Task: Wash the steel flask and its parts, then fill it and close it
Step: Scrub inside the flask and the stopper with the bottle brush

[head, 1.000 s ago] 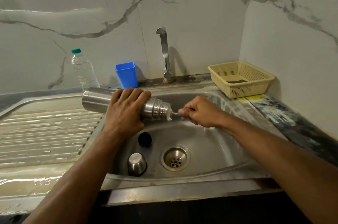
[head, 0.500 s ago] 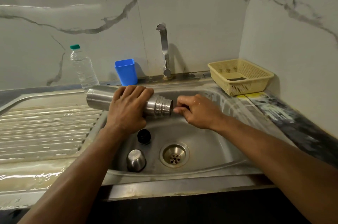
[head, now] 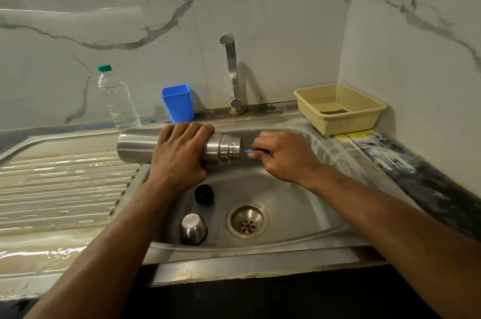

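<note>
Nearest, a steel cup [head: 192, 228] and a black stopper [head: 204, 194] sit in the sink [head: 299, 214] beside the drain [head: 247, 220]. Above the basin, the left hand [head: 179, 154] wraps the steel flask [head: 138, 145], held level, mouth to the right. The right hand [head: 283, 156] pinches a blue-handled brush [head: 250, 151] whose head is hidden inside the mouth. Behind stand a tap [head: 232, 71], blue container [head: 178, 103], water bottle [head: 117, 98] and basket [head: 338, 107] on the tabletop [head: 429, 175], against a marble wall [head: 260, 19].

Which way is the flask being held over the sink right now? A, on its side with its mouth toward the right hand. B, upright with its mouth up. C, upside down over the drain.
A: the left hand grips the flask lying sideways, mouth facing the right hand.
</note>
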